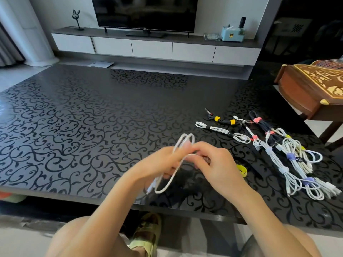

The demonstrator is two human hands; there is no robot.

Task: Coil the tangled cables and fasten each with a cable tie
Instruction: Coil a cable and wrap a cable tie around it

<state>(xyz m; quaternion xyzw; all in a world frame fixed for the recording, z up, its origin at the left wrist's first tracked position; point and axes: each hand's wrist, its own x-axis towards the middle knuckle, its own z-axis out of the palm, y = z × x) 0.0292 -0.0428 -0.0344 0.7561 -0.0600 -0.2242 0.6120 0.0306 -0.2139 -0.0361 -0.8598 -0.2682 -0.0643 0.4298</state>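
Home living room: television (144, 13) on low white media cabinet (154, 48), patterned black coffee table (83, 117).

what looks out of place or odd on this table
Nothing is spilled or damaged. The tied cable bundles at the right of the table overlap in a loose heap, and one yellow cable tie lies loose by the right hand. The white cable, held by it and the left hand, has no tie yet.
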